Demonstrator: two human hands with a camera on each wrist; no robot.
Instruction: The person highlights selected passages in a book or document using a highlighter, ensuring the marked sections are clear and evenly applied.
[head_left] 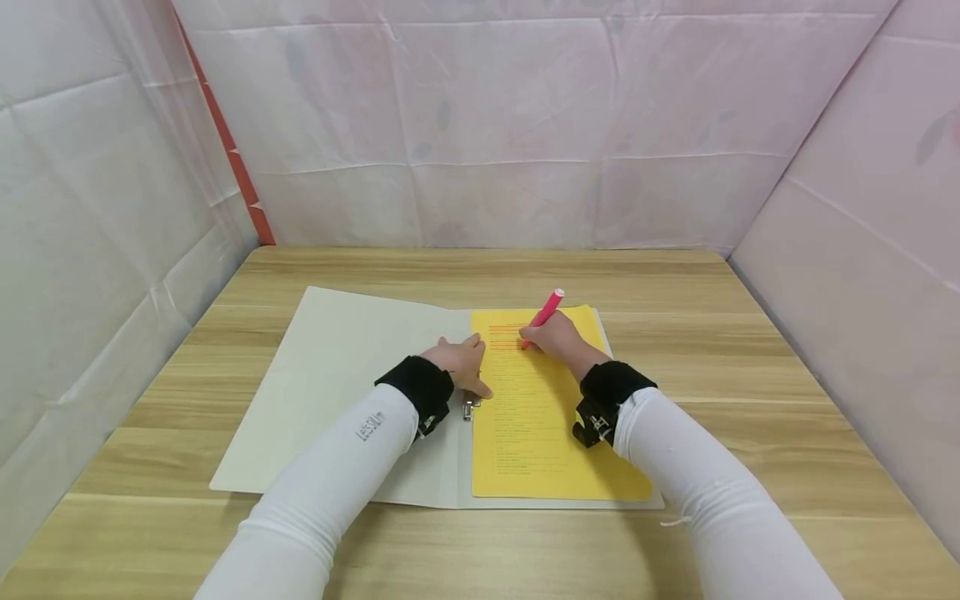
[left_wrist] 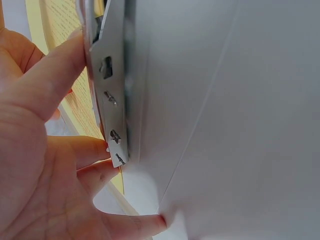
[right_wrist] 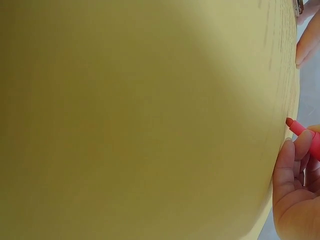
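Note:
An open pale folder (head_left: 337, 375) lies on the wooden table, with a yellow printed sheet (head_left: 528, 425) on its right half. My right hand (head_left: 555, 340) grips a pink highlighter (head_left: 546, 312), tip down on the upper lines of the sheet, where several lines are marked red. In the right wrist view the highlighter's tip (right_wrist: 291, 124) touches the yellow sheet (right_wrist: 140, 120). My left hand (head_left: 461, 365) rests flat at the sheet's left edge, fingers spread beside the metal clip (head_left: 469, 408). The left wrist view shows its fingers (left_wrist: 55, 80) touching the metal clip (left_wrist: 111, 95).
The wooden table (head_left: 750, 358) is enclosed by white fabric walls on the left, back and right. Bare wood runs around the folder on every side. An orange strip (head_left: 232, 158) shows in the back left corner.

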